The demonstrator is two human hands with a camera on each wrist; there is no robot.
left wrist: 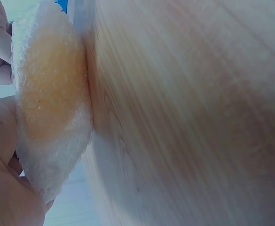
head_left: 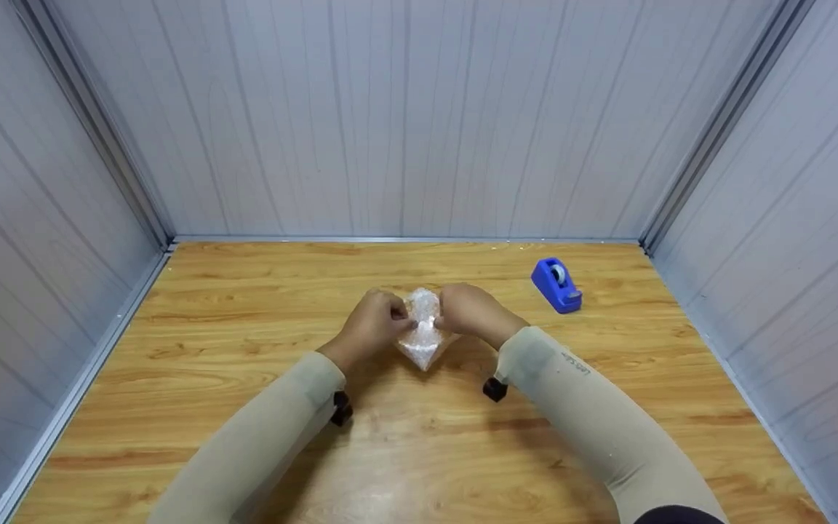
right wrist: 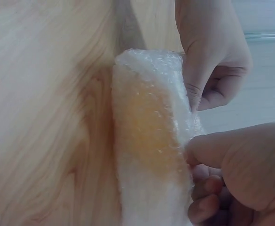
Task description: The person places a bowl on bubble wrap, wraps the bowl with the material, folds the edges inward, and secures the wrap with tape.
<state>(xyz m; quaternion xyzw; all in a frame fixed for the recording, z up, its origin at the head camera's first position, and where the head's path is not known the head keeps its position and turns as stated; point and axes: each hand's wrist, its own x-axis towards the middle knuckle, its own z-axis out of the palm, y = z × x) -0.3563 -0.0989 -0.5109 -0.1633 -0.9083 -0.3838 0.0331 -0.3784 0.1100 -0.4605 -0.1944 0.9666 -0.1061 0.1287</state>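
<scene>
A package of clear bubble wrap [head_left: 422, 338] stands in the middle of the table between both hands, its end folded to a point on the near side. Something orange-yellow [left wrist: 50, 84] shows blurred through the wrap; its kind cannot be made out. From the left side, my left hand [head_left: 372, 324] pinches the wrap near its upper fold, thumb on the film. Opposite it, my right hand [head_left: 476, 311] also pinches the wrap, its thumb [right wrist: 208, 148] and curled fingertips at the edge in the right wrist view. The package's underside touches the wooden surface.
A blue tape dispenser [head_left: 556, 286] with a roll of tape sits at the back right of the wooden table [head_left: 244, 291]. Pale panel walls [head_left: 404, 124] with metal edging enclose the back and both sides.
</scene>
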